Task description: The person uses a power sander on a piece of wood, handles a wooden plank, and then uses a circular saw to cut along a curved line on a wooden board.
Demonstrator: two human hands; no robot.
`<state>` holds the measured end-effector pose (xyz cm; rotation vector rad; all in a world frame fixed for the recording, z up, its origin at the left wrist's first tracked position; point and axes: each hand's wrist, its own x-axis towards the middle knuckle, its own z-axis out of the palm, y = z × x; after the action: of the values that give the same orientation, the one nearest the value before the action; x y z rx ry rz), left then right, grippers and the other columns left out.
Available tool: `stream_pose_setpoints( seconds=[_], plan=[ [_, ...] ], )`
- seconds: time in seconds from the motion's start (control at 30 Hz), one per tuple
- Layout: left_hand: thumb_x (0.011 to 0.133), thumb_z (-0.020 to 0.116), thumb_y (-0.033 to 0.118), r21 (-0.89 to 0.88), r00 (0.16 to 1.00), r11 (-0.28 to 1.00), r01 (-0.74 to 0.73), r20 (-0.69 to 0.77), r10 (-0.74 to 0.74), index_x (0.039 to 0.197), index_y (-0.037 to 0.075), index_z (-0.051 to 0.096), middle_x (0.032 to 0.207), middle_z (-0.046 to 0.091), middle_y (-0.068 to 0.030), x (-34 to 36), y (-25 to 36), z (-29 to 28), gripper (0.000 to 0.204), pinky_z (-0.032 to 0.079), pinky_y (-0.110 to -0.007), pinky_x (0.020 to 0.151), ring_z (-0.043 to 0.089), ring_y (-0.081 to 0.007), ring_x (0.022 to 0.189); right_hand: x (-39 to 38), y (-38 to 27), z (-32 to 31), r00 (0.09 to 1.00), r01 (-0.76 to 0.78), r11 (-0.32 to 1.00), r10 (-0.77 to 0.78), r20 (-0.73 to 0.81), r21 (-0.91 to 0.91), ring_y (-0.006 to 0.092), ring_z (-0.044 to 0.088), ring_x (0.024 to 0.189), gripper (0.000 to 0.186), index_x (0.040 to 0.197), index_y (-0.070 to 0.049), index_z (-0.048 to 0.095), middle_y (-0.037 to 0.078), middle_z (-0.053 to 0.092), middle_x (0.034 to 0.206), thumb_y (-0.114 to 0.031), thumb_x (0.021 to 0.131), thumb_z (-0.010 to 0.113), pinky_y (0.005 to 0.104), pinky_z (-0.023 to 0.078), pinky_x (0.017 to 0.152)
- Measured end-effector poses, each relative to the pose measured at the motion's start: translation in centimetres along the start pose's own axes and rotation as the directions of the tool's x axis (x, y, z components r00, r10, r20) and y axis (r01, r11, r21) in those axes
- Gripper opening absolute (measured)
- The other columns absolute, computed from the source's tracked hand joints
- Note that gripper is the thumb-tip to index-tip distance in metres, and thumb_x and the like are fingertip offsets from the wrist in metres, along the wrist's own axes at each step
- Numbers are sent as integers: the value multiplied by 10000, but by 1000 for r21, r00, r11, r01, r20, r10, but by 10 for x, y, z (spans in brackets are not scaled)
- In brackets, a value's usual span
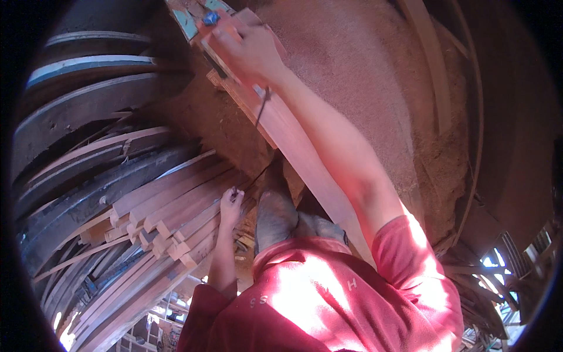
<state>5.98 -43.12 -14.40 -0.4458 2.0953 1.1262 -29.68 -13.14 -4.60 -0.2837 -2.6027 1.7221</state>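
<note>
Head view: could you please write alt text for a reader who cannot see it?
A red-shirted person's outstretched right hand is on a blurred reddish object near the far end of a long plank. The left hand pinches what looks like a thin dark cord, beside stacked timber.

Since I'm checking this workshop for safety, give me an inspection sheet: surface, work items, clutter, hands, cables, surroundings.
Surface: long plank running diagonally beside the right forearm.
Work items: reddish body near the plank's far end, blue knob beside it; exact kind unclear.
Clutter: stacked timber at left.
Hands: right hand on the reddish body, blurred; left hand closed on a thin dark cord.
Cables: that cord, plus a dark strand near the right wrist; whether they join is unclear.
Surroundings: brown dusty ground; long board at upper right.
</note>
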Motion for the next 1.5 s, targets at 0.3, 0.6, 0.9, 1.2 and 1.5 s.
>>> stream_pose_setpoints(
  seconds=[0.3, 0.6, 0.9, 1.2, 1.5],
  plan=[
    [982, 687, 210, -142, 974, 985, -96, -215, 64, 956, 24, 664, 871, 604, 20, -4, 2, 22, 189, 438, -262, 735, 518, -88, 808, -26, 15, -15, 990, 48, 999, -49, 136, 14, 337, 701, 868, 559, 1097, -14, 701, 209, 698, 869, -537, 958, 562, 427, 531, 775],
    [879, 754, 173, 138, 993, 988, -70, -81, 82, 872, -7, 658, 909, 675, -135, -95, -130, 74, 204, 491, -333, 843, 643, -235, 903, -393, 63, -166, 854, -371, 927, 321, 409, 47, 281, 700, 814, 524, 1118, -35, 696, 172, 679, 814, -518, 978, 552, 401, 529, 741],
    [778, 803, 211, 426, 943, 849, -312, 30, 332, 895, 45, 636, 1122, 650, -237, -168, -136, 183, 263, 442, -469, 1019, 572, -422, 1167, -666, 108, -253, 799, -535, 845, 498, 336, 19, 237, 657, 782, 542, 1109, 19, 672, 172, 660, 835, -491, 948, 586, 391, 517, 715],
    [817, 748, 107, 175, 998, 983, 46, -61, -35, 927, 25, 642, 989, 700, -151, -175, -137, 143, 173, 462, -385, 952, 636, -328, 1048, -576, 94, -210, 841, -461, 887, 443, 310, -17, 280, 641, 706, 461, 1017, 21, 681, 187, 622, 772, -427, 926, 626, 410, 492, 656],
    [877, 735, 150, 160, 990, 984, 76, -131, -55, 978, 35, 667, 943, 723, -146, -137, -151, 94, 168, 508, -358, 817, 664, -243, 863, -433, 64, -143, 887, -417, 908, 395, 238, 49, 300, 633, 681, 456, 958, 33, 681, 222, 623, 735, -419, 931, 622, 422, 487, 653]
  ],
)
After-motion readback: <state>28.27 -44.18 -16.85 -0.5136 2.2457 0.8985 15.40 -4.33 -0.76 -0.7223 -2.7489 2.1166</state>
